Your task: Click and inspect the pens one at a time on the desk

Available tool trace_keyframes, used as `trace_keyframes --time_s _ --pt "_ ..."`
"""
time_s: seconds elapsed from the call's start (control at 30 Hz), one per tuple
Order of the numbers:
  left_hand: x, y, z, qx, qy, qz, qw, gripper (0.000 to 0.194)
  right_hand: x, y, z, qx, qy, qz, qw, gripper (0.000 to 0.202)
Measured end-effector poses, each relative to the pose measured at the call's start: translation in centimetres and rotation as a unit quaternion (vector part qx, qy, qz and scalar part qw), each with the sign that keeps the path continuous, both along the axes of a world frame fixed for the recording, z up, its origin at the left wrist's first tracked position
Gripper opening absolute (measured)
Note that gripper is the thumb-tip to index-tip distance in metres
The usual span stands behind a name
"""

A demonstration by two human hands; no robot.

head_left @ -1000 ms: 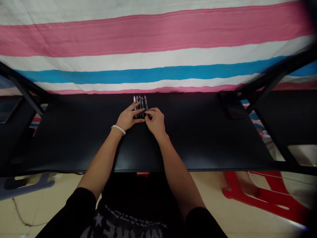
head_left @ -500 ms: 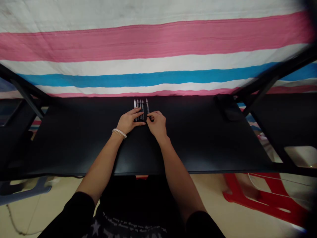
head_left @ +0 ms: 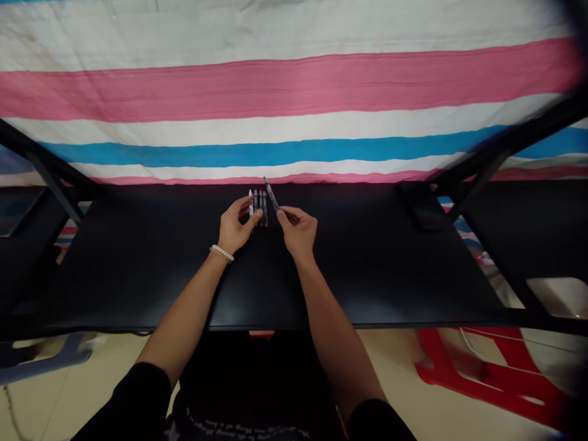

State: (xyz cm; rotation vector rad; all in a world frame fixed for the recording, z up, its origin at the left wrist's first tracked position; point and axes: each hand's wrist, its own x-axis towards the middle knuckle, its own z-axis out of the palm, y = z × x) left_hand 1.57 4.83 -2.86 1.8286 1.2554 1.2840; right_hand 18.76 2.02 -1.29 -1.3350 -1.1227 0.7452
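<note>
A row of several slim pens lies side by side near the far edge of the table; the leftmost is a white pen (head_left: 250,195), and beside it are dark clear-barrelled pens (head_left: 261,199). My left hand (head_left: 236,225), with a pale bracelet at the wrist, rests at the left of this row. Its thumb and curved fingers are apart, the thumb lying over the near part of the pens. Between the thumb and fingers of my right hand (head_left: 297,228) is another dark pen (head_left: 271,193), tilted with its tip pointing up and left, just right of the row.
The black table (head_left: 376,263) is bounded by dark metal frames at both sides. Behind it hangs a striped sheet (head_left: 285,92). A dark flat object (head_left: 425,207) lies at the back right. Below the table's right side is a red stool (head_left: 478,380).
My right hand has lifted its pen off the table, tilted it to the left and drawn back slightly. My left hand's thumb has moved up over the pens and its fingers have curled.
</note>
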Motion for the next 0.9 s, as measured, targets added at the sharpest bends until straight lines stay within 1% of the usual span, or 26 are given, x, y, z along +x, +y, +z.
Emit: trace_keyframes --time_s 0.03,0.1,0.17,0.2,0.27,0.33,0.37,0.47,0.6,0.63,0.7,0.77,0.8,0.83,0.9 --pt "0.0 0.1 -0.2 -0.035 -0.061 0.015 0.997 0.061 -0.1 -0.1 0.2 0.003 0.025 0.033 0.999 0.02" --pt "-0.3 0.4 -0.4 -0.106 -0.167 0.011 0.98 0.058 -0.3 -0.3 0.4 0.003 0.052 0.112 0.992 0.02" --pt "-0.8 0.4 -0.3 -0.156 -0.259 -0.012 0.953 0.047 -0.7 -0.4 0.4 0.003 0.062 0.174 0.983 0.018" --pt "-1.0 0.3 -0.1 -0.17 -0.307 -0.02 0.936 0.04 -0.9 -0.5 0.4 0.003 0.069 0.191 0.979 0.019" --pt "-1.2 -0.1 0.5 -0.182 -0.4 -0.032 0.898 0.03 -1.3 -0.5 0.1 -0.004 0.094 0.196 0.976 0.026" --pt "-0.9 -0.6 1.3 -0.191 -0.464 -0.048 0.864 0.027 -1.5 -0.4 -0.1 -0.022 0.12 0.189 0.974 0.034" --pt "-0.7 -0.8 1.7 -0.195 -0.484 -0.055 0.852 0.027 -1.5 -0.3 -0.2 -0.03 0.129 0.184 0.974 0.037" --pt "0.1 -1.2 2.4 -0.2 -0.512 -0.058 0.833 0.028 -1.4 -0.2 -0.4 -0.037 0.131 0.172 0.976 0.038" --pt "0.5 -1.3 2.4 -0.191 -0.512 -0.028 0.837 0.023 -1.5 -0.5 -0.3 -0.036 0.081 0.161 0.983 0.031" --pt "0.5 -1.3 2.3 -0.19 -0.51 -0.017 0.838 0.021 -1.6 -0.7 -0.3 -0.023 0.058 0.153 0.986 0.027" --pt "0.4 -1.3 2.3 -0.192 -0.508 0.001 0.84 0.019 -1.8 -0.9 -0.2 0.032 0.001 0.128 0.991 0.019" --pt "0.3 -1.2 2.3 -0.19 -0.51 0.017 0.838 0.017 -2.0 -1.0 -0.2 0.093 -0.045 0.111 0.988 0.016" --pt "0.2 -1.2 2.3 -0.189 -0.514 0.023 0.837 0.016 -2.1 -1.0 -0.2 0.105 -0.053 0.108 0.987 0.015" --pt "0.2 -1.2 2.4 -0.188 -0.517 0.027 0.835 0.016 -2.2 -1.0 -0.3 0.098 -0.047 0.112 0.988 0.018" --pt "0.1 -1.2 2.5 -0.19 -0.522 0.03 0.831 0.015 -2.3 -0.9 -0.5 0.047 -0.008 0.128 0.991 0.027"
